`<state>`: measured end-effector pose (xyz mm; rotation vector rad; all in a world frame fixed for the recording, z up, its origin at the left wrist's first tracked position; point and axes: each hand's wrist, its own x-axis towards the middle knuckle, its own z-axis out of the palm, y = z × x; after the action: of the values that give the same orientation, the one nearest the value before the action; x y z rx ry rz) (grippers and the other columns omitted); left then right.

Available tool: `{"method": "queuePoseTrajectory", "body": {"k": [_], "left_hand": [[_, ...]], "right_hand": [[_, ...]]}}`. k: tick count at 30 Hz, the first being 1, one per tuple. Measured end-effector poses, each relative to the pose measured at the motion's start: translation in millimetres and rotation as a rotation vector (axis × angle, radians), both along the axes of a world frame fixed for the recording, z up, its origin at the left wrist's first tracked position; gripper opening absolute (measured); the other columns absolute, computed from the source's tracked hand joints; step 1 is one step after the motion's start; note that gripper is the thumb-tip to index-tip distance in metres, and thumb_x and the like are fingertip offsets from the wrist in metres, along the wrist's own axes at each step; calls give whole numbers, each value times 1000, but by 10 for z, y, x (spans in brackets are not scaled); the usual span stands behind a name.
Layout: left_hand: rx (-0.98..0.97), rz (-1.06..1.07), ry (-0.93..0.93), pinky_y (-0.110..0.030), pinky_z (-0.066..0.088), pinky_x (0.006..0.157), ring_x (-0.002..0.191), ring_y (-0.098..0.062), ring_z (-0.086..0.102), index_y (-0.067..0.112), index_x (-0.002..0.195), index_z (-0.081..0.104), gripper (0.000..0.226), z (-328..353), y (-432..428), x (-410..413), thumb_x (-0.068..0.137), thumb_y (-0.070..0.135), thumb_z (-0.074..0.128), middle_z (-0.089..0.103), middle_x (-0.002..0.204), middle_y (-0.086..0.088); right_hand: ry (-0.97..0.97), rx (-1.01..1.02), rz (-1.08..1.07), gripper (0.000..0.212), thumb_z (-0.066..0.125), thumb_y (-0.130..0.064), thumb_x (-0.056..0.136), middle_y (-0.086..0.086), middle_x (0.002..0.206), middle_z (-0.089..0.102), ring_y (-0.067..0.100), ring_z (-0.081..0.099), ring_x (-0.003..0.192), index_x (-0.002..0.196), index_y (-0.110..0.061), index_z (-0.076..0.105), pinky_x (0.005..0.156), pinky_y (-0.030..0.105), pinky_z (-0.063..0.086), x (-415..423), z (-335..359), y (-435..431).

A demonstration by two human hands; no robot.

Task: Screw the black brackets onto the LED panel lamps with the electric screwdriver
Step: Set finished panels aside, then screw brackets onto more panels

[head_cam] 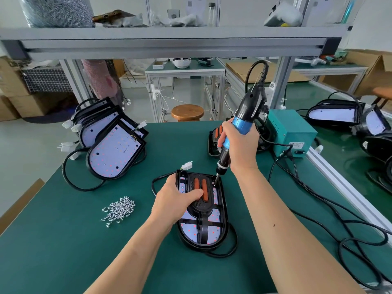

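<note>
Black plastic bracket with two orange slots (201,200): lies on the D-shaped, black-rimmed LED panel lamp (225,211) in the middle of the green surface (84,240); long axis runs away from the person.
Left hand (176,200): fingers curled over the bracket's left side, holding it down.
Right hand (239,143): fingers wrapped round the blue-and-black electric screwdriver (244,117); tool tilted, bit at the bracket's far right corner.
Key relation: the screw point lies beyond the left fingers, on the right hand's side.
Silver screws (118,210): loose heap left of the lamp, in no tray.
Stacked lamps (114,153): far left, no brackets showing.
</note>
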<state>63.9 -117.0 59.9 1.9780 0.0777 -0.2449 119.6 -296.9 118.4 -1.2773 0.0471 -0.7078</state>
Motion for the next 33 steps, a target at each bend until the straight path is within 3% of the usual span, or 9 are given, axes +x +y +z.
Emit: {"method": "queuePoseTrajectory", "body": {"k": [5,9,11,16,21,25,29,31,33], "left_hand": [[-19,-22,14,-44,56,91,93,-14,70,35,106,60,58,29,14,-2,54,52,78,74,95,14],[-19,-30,13,-41,57,90,92,-10,70,37,104,60,56,42,29,1,53,52,78,74,94,16],[-18,-32,4,-40,58,88,91,-10,70,37,104,60,58,43,28,7,51,55,77,74,94,16],[-25,-31,5,-38,59,87,89,-8,71,37,106,60,61,48,29,-8,50,55,76,74,93,17],[-32,-30,-6,-39,58,88,91,-10,70,34,110,61,61,65,9,-29,54,51,78,73,96,14],[-18,-26,-19,-39,56,91,95,-10,69,32,113,61,50,48,19,-38,68,45,81,73,100,13],[32,-16,-65,-35,52,95,104,-10,64,29,124,58,57,19,61,-66,77,60,72,69,110,12],[82,78,-138,-31,50,85,99,-12,62,26,124,60,53,33,171,-49,85,61,63,67,105,8],[127,207,-226,-26,47,69,85,-12,62,26,99,68,24,70,391,14,91,47,62,66,88,11]], "right_hand": [[-8,-24,94,23,67,-10,74,11,52,52,21,50,47,94,-6,57,54,31,46,-55,55,41],[-54,43,79,18,70,-10,77,11,55,53,24,51,50,91,-13,59,58,34,48,-203,96,-23],[-105,130,80,17,70,-7,79,4,58,56,20,52,48,91,-14,60,54,28,48,-292,166,-126],[-180,384,58,16,68,-5,84,2,66,52,16,50,53,92,-13,57,55,29,47,-514,255,-444],[-36,763,6,22,71,-23,93,-2,69,52,10,52,56,96,-14,51,57,23,49,-729,-182,-481],[19,981,-10,25,72,-25,93,-1,72,54,11,53,60,95,-14,50,62,22,49,-848,-570,-404],[46,1090,31,25,74,-23,91,1,73,58,11,56,59,95,-14,51,60,22,51,-869,-729,-412],[56,1073,65,23,73,-23,91,0,73,60,11,56,60,94,-14,52,57,22,50,-858,-739,-431],[67,1059,91,21,72,-23,92,0,73,61,11,55,60,92,-14,54,56,21,49,-852,-759,-432]]}}
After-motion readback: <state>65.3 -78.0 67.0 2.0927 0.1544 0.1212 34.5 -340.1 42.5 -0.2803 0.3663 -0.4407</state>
